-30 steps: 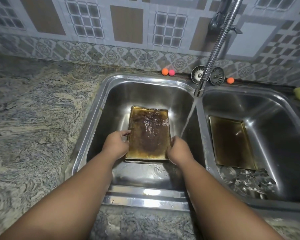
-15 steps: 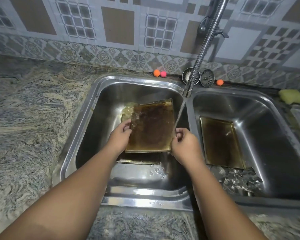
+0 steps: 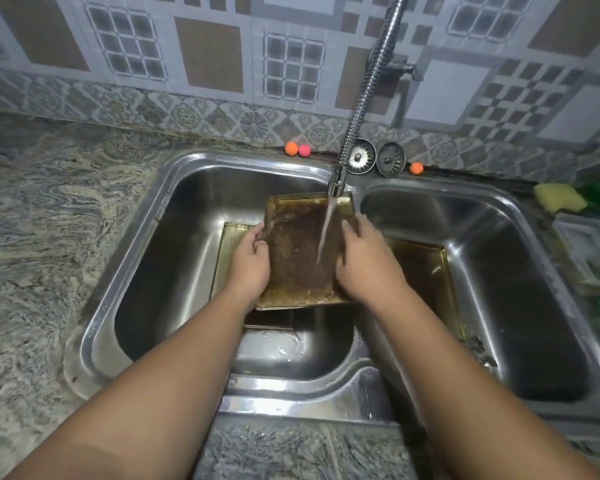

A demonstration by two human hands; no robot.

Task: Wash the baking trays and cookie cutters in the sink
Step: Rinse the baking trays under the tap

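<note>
The tap (image 3: 338, 183) hangs over the left basin of the sink (image 3: 291, 386), and its water (image 3: 326, 233) falls straight onto the tray (image 3: 298, 268), which is held up just below the spout with its far edge almost under it. The left hand (image 3: 248, 268) grips the tray's edge left of the tap, fingers and thumb closed round the rim. The right hand (image 3: 368, 265) grips the opposite edge, right of the stream, fingers curled over the rim (its thumb is out of sight). The tray's face is brown and crusted. A second tray (image 3: 224, 258) lies on the basin floor below and left of the tap, partly under the held one. A third tray (image 3: 426, 268) lies flat in the right basin, right of the tap and nearer the person. Two strainers (image 3: 390, 159) lean at the wall just right of the tap. An orange ball (image 3: 291, 148) and a pink ball (image 3: 304, 151) touch each other left of it. A yellow sponge (image 3: 558, 197) sits far to the tap's right.
</note>
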